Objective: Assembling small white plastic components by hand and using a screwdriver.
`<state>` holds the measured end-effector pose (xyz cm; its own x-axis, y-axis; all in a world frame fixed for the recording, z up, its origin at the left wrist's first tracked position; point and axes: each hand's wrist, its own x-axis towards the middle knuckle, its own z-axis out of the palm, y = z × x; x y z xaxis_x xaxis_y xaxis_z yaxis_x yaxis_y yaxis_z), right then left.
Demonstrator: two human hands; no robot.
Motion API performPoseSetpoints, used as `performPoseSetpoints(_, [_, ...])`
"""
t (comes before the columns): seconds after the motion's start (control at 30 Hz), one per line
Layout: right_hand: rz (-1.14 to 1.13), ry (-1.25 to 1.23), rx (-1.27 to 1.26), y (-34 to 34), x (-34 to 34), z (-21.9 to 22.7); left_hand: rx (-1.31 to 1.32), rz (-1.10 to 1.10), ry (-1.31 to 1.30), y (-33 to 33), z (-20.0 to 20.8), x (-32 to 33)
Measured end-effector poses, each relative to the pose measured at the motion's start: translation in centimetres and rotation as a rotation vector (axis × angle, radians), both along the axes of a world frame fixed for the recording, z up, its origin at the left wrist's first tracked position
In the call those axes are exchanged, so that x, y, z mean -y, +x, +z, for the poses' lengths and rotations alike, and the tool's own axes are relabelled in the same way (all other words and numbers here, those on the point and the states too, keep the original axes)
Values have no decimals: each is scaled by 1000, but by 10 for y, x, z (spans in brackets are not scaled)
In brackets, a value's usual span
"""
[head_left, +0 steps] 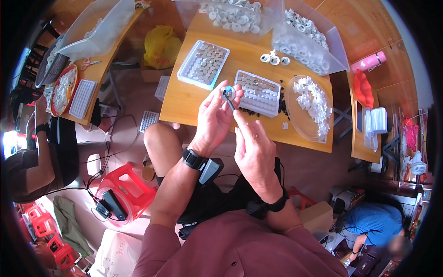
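Observation:
My left hand (pixel 211 117) is raised over the table's near edge, its fingertips closed round a small round clear-and-white part (pixel 228 92) with something dark and blue inside. My right hand (pixel 256 150) grips a slim grey tool (pixel 230 104), its tip touching or almost touching the round part. Whether the tool is tweezers or a screwdriver I cannot tell. Just beyond my hands, a white tray (pixel 273 112) is partly filled with silver coin-like discs (pixel 254 83). Another white tray (pixel 185 74) of such discs stands farther left. Small black pieces (pixel 283 104) lie scattered around the nearer tray.
On the wooden table (pixel 212 108) are a clear round lid (pixel 295 127) with white pieces and several white rings (pixel 274 59). Clear bins (pixel 330 64) stand behind. A red stool (pixel 134 189) is at lower left. One person (pixel 44 159) sits left, another (pixel 376 219) lower right.

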<state>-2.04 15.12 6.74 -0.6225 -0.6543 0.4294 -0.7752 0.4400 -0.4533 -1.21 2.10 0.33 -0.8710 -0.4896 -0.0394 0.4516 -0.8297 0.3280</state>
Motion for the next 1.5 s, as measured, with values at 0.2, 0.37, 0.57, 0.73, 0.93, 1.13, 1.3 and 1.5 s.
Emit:
performPoseSetpoints(0.2, [43, 12, -5, -4, -9, 6, 7, 0, 41, -2, 4, 4])
performPoseSetpoints(0.37, [20, -98, 113, -8, -17, 10, -35, -33, 69, -4, -3, 5])
performPoseSetpoints(0.57, [-32, -299, 563, -39, -33, 29, -23, -30, -27, 2, -4, 5])
performPoseSetpoints(0.73, [-54, -113, 88, -125, 1, 48, -14, -84, -51, 9, -1, 10])
performPoseSetpoints(0.93, [-75, 172, 65, -205, 69, 7, -48, -141, -47, 6, 2, 12])
performPoseSetpoints(1.13, [-126, 320, 79, -212, 103, -13, -155, -243, -22, 6, 3, 16])
performPoseSetpoints(1.3, [-55, 280, -135, -198, 93, -16, -147, -221, -37, 8, 2, 18])
performPoseSetpoints(1.5, [147, -113, 649, -134, 34, 22, -157, -236, -52, 11, 1, 15])
